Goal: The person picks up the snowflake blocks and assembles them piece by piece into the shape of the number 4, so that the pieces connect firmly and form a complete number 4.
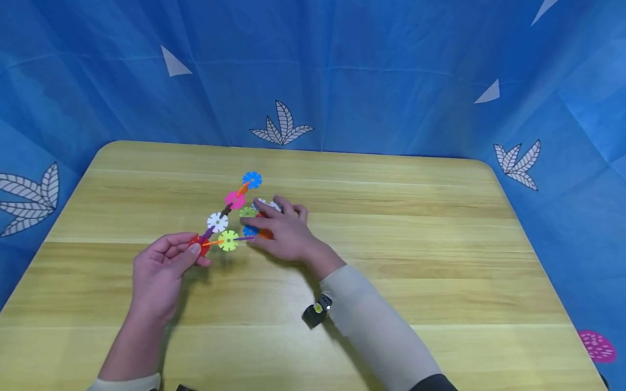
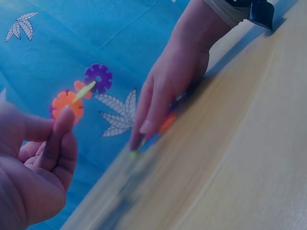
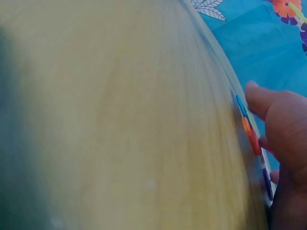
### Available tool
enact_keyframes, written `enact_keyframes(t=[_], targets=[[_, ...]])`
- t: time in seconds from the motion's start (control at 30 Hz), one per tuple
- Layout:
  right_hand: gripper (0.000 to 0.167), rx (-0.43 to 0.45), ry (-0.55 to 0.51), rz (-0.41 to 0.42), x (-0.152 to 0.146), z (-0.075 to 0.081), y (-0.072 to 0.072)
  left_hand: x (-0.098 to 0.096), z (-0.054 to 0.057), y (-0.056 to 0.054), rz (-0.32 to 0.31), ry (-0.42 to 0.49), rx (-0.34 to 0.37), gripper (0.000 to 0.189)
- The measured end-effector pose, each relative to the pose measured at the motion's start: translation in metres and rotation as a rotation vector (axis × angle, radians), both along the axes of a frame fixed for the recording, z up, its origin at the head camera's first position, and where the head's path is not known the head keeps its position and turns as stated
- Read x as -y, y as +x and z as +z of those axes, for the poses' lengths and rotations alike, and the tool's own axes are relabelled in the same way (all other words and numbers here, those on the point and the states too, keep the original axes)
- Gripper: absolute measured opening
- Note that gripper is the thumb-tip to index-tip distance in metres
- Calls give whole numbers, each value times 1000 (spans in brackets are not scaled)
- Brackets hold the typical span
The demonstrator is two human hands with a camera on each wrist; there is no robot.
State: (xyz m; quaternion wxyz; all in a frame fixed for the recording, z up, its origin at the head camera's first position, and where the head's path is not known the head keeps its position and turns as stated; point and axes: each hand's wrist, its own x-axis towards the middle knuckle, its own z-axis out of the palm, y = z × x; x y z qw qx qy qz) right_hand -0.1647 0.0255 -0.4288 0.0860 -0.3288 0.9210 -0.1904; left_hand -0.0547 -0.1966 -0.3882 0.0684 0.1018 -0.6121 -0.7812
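Observation:
My left hand (image 1: 161, 271) pinches a red notched plastic disc (image 1: 198, 239) between thumb and fingers, above the table. From it a chain runs up and away: a white disc (image 1: 217, 222), a pink disc (image 1: 235, 200) and a blue disc (image 1: 252, 180), joined by edge-on discs. A second branch leads right to a yellow-green disc (image 1: 228, 240). My right hand (image 1: 286, 233), palm down with fingers spread, reaches over loose discs on the table. A green disc (image 1: 247, 212) and an orange disc (image 1: 265, 234) show around its fingers; others are partly hidden beneath it.
The wooden table (image 1: 415, 244) extends to the right and in front of both arms. A blue curtain (image 1: 371, 81) with leaf prints hangs behind its far edge. A small black wrist camera (image 1: 315, 313) sticks out from the right sleeve.

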Motion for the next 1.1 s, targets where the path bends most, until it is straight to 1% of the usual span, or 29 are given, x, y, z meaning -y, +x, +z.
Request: enact_keyframes(t=[0.13,0.33,0.5,0.83,0.97,1.1], targets=[[42,3,57,0,0,2,0,0,1,0,4,0,-1,13],[44,-8,104,2,-3,1,0,0,2,1,10,11,-3,13],[44,7,88,6,-10,2,1,1,1,2,13,5,-1,13],[46,-6,56,16,-27,-2,1,1,0,2,10,-3,8,13],[53,-6,49,35,-27,-2,2,1,-1,2,9,-10,13,14],[51,4,66,49,-26,0,3,0,0,1,9,-10,12,13]])
